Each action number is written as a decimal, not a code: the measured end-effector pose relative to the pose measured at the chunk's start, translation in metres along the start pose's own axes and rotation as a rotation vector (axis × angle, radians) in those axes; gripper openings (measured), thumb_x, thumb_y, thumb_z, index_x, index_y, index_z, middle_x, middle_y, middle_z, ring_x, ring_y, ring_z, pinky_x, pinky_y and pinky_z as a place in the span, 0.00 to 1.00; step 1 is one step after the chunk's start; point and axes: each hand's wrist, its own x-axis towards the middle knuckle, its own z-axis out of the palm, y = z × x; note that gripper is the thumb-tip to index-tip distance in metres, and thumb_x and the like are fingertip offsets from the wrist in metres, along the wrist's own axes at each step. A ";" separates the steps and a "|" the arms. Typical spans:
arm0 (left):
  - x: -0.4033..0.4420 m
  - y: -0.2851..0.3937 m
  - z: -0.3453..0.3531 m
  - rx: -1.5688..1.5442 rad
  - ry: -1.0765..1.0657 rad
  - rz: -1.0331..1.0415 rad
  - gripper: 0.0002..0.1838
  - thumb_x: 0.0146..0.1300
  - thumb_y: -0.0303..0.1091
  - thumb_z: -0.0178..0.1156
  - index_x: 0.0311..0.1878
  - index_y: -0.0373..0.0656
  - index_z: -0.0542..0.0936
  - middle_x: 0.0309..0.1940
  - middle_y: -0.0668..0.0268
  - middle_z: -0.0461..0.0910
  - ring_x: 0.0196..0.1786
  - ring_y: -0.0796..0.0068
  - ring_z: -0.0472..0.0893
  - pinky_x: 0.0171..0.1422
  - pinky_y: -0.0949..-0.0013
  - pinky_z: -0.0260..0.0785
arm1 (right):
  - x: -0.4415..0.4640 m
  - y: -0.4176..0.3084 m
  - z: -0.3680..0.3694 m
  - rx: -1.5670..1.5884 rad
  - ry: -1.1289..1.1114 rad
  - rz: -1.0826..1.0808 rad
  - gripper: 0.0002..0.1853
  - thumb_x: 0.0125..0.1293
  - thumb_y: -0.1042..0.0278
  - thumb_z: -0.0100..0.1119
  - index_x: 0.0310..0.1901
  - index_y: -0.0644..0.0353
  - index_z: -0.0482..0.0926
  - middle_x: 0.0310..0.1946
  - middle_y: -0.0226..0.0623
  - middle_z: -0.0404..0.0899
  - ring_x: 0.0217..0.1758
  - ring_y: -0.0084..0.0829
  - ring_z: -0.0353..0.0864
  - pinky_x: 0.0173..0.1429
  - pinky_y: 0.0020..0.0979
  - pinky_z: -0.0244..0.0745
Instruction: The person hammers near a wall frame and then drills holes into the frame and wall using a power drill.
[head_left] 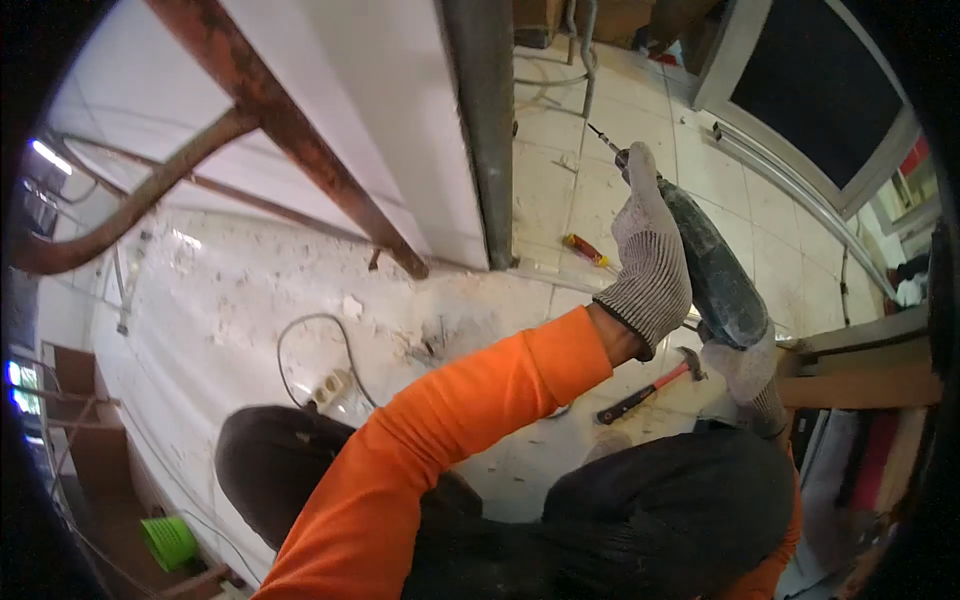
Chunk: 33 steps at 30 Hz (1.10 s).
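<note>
A dark, dusty power drill [712, 268] is held up at a slant, its thin bit [603, 139] pointing to the upper left. My left hand [650, 250], in a grey knitted glove, is closed round the drill's front just behind the chuck. At the drill's rear end, my gloved right hand [745, 372] is closed on it, with part of its fingers hidden. Below the drill, a claw hammer [650, 387] with a red and black handle lies on the tiles. A screwdriver [585, 250] with a yellow and red handle lies left of my left wrist.
A rusty metal frame [290, 130] and a white panel [400, 120] stand at upper left. A socket block [332, 388] with its cable rests on the debris-strewn floor [230, 300]. A glazed door frame [800, 100] is at upper right, a green basket [168, 542] at lower left.
</note>
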 end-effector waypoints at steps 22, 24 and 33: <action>0.100 -0.067 -0.146 -0.414 0.473 0.026 0.23 0.77 0.60 0.58 0.53 0.48 0.78 0.42 0.65 0.83 0.42 0.66 0.86 0.53 0.61 0.82 | 0.130 0.016 0.065 -0.158 -0.410 0.339 0.40 0.65 0.34 0.71 0.62 0.66 0.78 0.39 0.33 0.82 0.37 0.22 0.81 0.44 0.28 0.81; 0.104 -0.072 -0.158 -0.408 0.476 0.014 0.24 0.76 0.60 0.60 0.53 0.47 0.78 0.43 0.66 0.82 0.44 0.69 0.84 0.54 0.63 0.80 | 0.137 0.027 0.071 -0.193 -0.431 0.351 0.40 0.66 0.34 0.70 0.63 0.66 0.78 0.39 0.33 0.82 0.37 0.21 0.81 0.44 0.28 0.81; 0.125 -0.066 -0.200 -0.468 0.329 0.078 0.27 0.80 0.60 0.52 0.52 0.44 0.82 0.42 0.61 0.86 0.45 0.62 0.87 0.56 0.57 0.81 | 0.163 0.044 0.108 -0.211 -0.472 0.298 0.36 0.68 0.36 0.68 0.63 0.63 0.79 0.40 0.34 0.84 0.38 0.22 0.82 0.45 0.28 0.81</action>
